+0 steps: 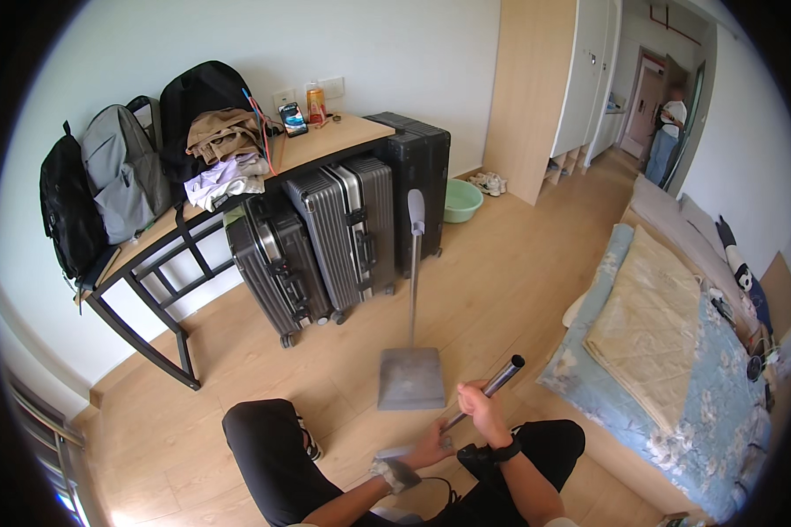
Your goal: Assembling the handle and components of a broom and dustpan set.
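A shiny metal pole (504, 376) with a dark end slants up to the right between my knees. My right hand (483, 411) is closed around it below that upper end. Lower down, my left hand (429, 445) is closed on the same pole; whatever is at the pole's bottom is hidden by my hands and legs. In front of my knees a grey long-handled dustpan (411, 379) rests on the wood floor. Its thin handle (413, 290) stands upright with a grey grip on top, and neither hand touches it.
Several dark suitcases (343, 233) stand under a desk (334, 139) holding backpacks, clothes, a phone and a bottle. A green basin (461, 202) and shoes (489, 183) lie by the wall. At right is a low bed (562, 373); another person (668, 132) stands far off near the door.
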